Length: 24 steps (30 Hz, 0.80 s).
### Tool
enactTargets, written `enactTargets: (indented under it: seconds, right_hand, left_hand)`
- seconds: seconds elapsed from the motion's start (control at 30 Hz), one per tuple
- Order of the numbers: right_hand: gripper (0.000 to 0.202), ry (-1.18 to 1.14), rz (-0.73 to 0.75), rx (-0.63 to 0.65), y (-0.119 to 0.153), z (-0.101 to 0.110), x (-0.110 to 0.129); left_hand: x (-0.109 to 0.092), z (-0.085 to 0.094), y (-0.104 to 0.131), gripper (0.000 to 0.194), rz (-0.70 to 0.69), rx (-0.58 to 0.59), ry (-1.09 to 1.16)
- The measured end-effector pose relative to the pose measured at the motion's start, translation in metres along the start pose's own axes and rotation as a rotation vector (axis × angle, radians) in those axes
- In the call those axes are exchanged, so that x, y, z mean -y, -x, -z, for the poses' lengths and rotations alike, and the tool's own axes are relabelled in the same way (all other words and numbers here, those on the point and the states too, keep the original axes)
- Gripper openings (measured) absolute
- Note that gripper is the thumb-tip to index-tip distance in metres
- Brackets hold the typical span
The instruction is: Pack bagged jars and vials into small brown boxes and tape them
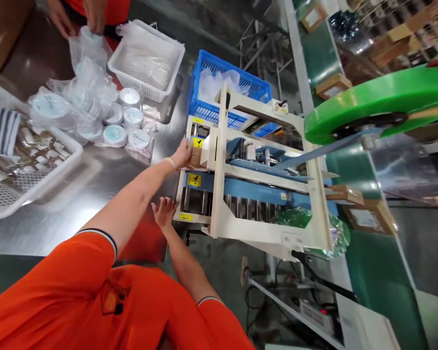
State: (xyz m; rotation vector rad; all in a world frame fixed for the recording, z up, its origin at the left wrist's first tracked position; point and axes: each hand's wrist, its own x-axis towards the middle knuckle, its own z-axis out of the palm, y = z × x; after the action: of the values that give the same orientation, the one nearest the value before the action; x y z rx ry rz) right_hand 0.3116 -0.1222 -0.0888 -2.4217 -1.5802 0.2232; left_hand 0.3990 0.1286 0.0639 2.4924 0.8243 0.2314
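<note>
Cardboard box [196, 158] | partly hidden | left hand [181, 154] touching, hold unclear

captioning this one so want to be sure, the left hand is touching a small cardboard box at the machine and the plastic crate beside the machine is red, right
The crate's colour is wrong: the head view shows the plastic crate beside the machine is blue. The left hand is touching a small cardboard box there.

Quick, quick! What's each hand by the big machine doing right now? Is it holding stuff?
Left hand: at the small brown box; can't tell if it's gripping.
Right hand: open, holding nothing, at the metal table's edge.
</note>
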Motion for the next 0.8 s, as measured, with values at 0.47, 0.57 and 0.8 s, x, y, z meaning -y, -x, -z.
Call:
enactTargets:
  seconds: [0.47,0.57,0.8]
  right_hand:
    - [0.034,-0.433,0.52,0.027,-0.065,0.045,0.149]
    - [0.034,-0.498,0.945,0.205,-0.077,0.065,0.313]
    - [0.034,-0.284,0.897,0.297,-0.072,0.093,0.578]
  left_hand:
    - [0.154,0.125,0.486,0.051,0.734,-1.008,-0.044]
    - [0.182,0.177,0.599,0.051,1.221,-1.293,-0.085]
    - [0.221,0.218,0.666,0.02,1.476,-1.244,0.188]
